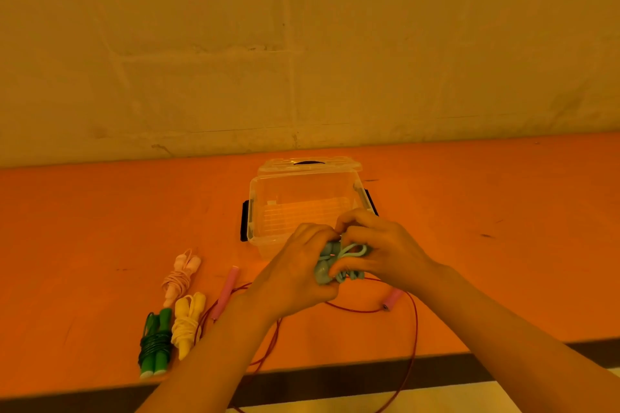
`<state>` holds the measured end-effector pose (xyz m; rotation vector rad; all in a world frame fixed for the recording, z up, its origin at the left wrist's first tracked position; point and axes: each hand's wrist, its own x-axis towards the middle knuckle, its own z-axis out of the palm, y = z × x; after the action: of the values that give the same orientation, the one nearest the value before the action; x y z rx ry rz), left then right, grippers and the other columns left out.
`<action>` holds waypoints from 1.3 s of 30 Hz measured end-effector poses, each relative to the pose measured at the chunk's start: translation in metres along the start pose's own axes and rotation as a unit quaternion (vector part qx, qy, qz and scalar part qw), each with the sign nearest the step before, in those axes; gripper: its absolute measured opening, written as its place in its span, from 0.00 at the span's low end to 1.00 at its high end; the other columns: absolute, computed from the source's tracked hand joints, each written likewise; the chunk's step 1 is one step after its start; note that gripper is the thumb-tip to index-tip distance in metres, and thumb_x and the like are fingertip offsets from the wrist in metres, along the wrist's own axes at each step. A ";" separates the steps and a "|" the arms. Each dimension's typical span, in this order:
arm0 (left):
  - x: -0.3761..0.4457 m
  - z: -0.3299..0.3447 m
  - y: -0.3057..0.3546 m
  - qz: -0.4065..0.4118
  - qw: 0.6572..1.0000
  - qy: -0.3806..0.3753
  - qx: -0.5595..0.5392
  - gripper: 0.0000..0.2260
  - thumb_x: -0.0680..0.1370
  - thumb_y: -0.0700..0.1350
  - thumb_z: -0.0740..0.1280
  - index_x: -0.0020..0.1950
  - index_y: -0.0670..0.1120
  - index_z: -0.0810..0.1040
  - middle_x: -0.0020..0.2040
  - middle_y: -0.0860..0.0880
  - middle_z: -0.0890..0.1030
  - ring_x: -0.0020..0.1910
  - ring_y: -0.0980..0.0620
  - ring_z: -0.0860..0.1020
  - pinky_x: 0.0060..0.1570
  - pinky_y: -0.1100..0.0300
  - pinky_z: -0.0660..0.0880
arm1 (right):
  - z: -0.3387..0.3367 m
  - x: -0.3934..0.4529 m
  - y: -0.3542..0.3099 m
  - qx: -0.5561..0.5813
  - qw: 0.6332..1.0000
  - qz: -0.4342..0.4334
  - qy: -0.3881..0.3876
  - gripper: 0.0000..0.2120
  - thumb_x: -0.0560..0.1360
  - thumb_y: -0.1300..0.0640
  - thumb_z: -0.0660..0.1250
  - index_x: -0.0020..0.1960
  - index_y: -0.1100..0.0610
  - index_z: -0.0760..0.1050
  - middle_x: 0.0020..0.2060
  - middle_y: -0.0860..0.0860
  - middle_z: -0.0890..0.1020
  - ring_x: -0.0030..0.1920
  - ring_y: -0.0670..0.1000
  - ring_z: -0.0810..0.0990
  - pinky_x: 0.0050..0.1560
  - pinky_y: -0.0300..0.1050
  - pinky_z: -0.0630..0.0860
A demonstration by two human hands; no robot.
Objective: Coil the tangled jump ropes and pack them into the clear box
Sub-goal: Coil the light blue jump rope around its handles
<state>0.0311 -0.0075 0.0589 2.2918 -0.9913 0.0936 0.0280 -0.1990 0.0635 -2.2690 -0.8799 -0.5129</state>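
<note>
Holding a coiled grey-blue jump rope (339, 260) between them, the left hand (295, 275) and right hand (382, 245) both curl their fingers tightly around the bundle, just in front of the open clear box (302, 204) on the orange worktop (100, 211). Pink (181, 275), yellow (188, 322) and green (156, 342) coiled ropes lie to the left; a loose red rope (414, 322) trails over the worktop's near edge.

An orange table (469, 211) fills the lower half of the view, with a dark band along its near edge (369, 370). Behind it stands a pale plastered wall (302, 43), scuffed and marked with faint lines and cracks.
</note>
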 end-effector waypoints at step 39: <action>-0.003 -0.006 0.008 -0.110 0.988 0.094 -0.061 0.20 0.64 0.46 0.77 0.55 0.47 0.78 0.48 0.59 0.73 0.50 0.57 0.71 0.47 0.78 0.63 | 0.000 -0.011 -0.010 -0.118 0.992 -0.041 0.016 0.15 0.75 0.45 0.68 0.58 0.51 0.79 0.56 0.55 0.75 0.55 0.56 0.74 0.49 0.55 0.72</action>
<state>0.0251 -0.0062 0.0672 2.2168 -0.6273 0.1508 0.0134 -0.1978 0.0619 -2.4356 -0.9406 -0.7226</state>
